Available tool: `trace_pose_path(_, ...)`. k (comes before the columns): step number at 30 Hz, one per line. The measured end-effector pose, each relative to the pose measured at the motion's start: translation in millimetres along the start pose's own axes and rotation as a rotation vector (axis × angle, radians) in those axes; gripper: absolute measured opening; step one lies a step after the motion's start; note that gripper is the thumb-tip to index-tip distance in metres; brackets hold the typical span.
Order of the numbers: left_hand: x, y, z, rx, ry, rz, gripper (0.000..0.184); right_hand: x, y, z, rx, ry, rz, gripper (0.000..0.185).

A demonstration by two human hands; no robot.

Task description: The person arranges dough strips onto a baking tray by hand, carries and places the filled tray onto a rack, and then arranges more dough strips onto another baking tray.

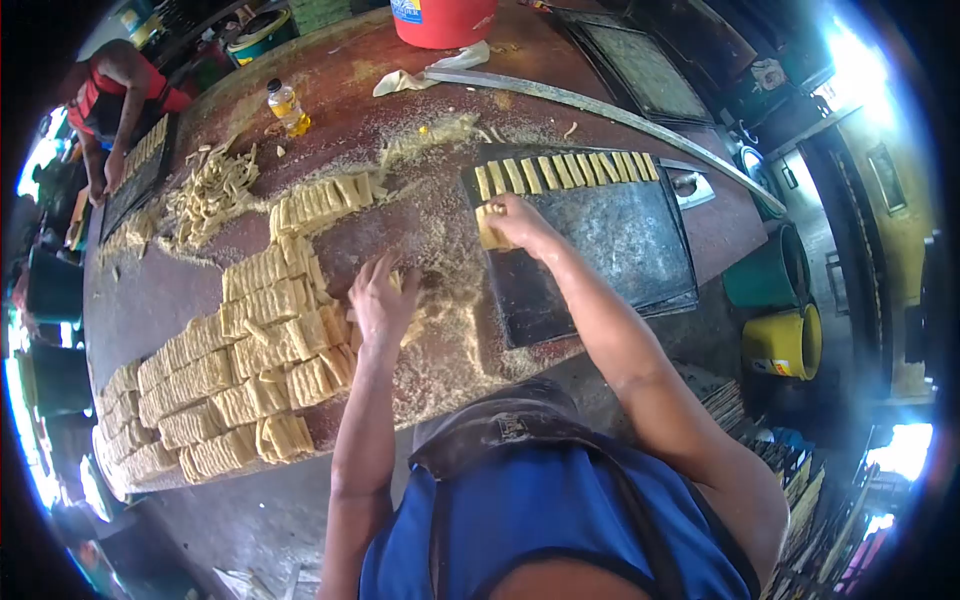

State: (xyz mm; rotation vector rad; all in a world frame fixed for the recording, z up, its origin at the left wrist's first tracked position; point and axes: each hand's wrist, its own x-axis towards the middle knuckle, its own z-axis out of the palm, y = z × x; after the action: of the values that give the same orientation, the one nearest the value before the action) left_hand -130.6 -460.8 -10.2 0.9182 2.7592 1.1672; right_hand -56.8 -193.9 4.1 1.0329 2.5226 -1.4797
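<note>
My right hand (512, 221) is closed around a few pale yellow dough strips (490, 232) at the left edge of a dark baking tray (620, 250). Along the tray's far edge lies a row of similar strips (570, 171), set side by side with small gaps. My left hand (383, 300) has curled fingers beside the stacked dough strips, with a pale dough piece (397, 281) showing between thumb and fingers. The large block of stacked strips (240, 350) fills the table's near left part.
A red bucket (445, 22), a yellow bottle (288, 108) and a heap of dough scraps (208, 192) are on the crumb-strewn table (340, 80). A long metal bar (600, 107) lies behind the tray. Across the table, another person (125, 90) works at a tray.
</note>
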Motion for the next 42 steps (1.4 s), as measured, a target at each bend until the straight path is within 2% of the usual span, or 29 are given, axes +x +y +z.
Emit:
trace_pose_path(1,5,8,14,0.011,0.004,-0.009,0.045,3,1,-7,-0.139,0.056,-0.096,0.046)
trace_pose_path(2,12,19,30,-0.099,-0.075,-0.009,0.045,5,2,-12,-0.021,0.005,0.055,0.049)
trace_pose_path(3,21,31,42,-0.207,-0.151,-0.007,0.045,7,6,-14,-0.160,0.025,-0.019,0.049)
trace_pose_path(4,31,50,47,-0.190,-0.144,-0.014,0.045,15,16,-13,-0.218,0.067,-0.118,0.047)
trace_pose_path(5,36,66,51,-0.126,-0.177,0.096,0.045,21,29,-10,-0.272,0.105,-0.209,0.045)
trace_pose_path(6,37,80,58,-0.064,-0.218,0.202,0.045,19,26,-16,-0.287,0.086,-0.189,0.040)
trace_pose_path(8,40,92,78,-0.017,-0.252,0.199,0.046,15,26,-23,-0.203,0.072,-0.166,0.040)
trace_pose_path(11,41,96,94,0.073,-0.241,0.256,0.047,17,30,-29,-0.121,0.080,-0.213,0.038)
trace_pose_path(13,45,100,96,0.121,-0.237,0.217,0.048,11,19,-37,-0.254,0.056,-0.162,0.038)
trace_pose_path(16,52,103,92,0.120,-0.272,0.167,0.049,18,27,-33,-0.258,0.053,-0.204,0.038)
trace_pose_path(20,54,98,95,0.179,-0.282,0.261,0.050,21,33,-38,-0.272,0.005,-0.304,0.034)
trace_pose_path(21,56,98,95,0.199,-0.290,0.240,0.050,15,28,-43,-0.284,0.021,-0.300,0.034)
trace_pose_path(23,57,97,95,0.196,-0.292,0.224,0.050,0,17,-52,0.030,0.120,-0.094,0.031)
trace_pose_path(24,57,95,97,0.199,-0.279,0.226,0.050,6,29,-50,-0.054,0.254,-0.161,0.029)
trace_pose_path(25,56,95,96,0.204,-0.271,0.227,0.049,7,29,-49,-0.070,0.264,-0.156,0.029)
trace_pose_path(27,55,93,94,0.176,-0.294,0.222,0.050,7,30,-46,-0.170,0.108,-0.093,0.029)
trace_pose_path(31,56,95,96,0.134,-0.267,0.250,0.054,4,25,-42,-0.306,0.200,-0.118,0.032)
trace_pose_path(35,58,89,101,0.080,-0.269,0.243,0.056,3,37,-47,-0.323,0.340,-0.123,0.039)
trace_pose_path(39,55,104,100,0.116,-0.185,0.254,0.055,0,39,-50,-0.269,0.378,-0.053,0.041)
trace_pose_path(41,56,114,108,0.100,-0.239,0.365,0.055,3,49,-53,-0.234,0.379,-0.084,0.043)
trace_pose_path(42,55,119,110,0.104,-0.247,0.356,0.052,2,51,-56,-0.159,0.384,-0.105,0.044)
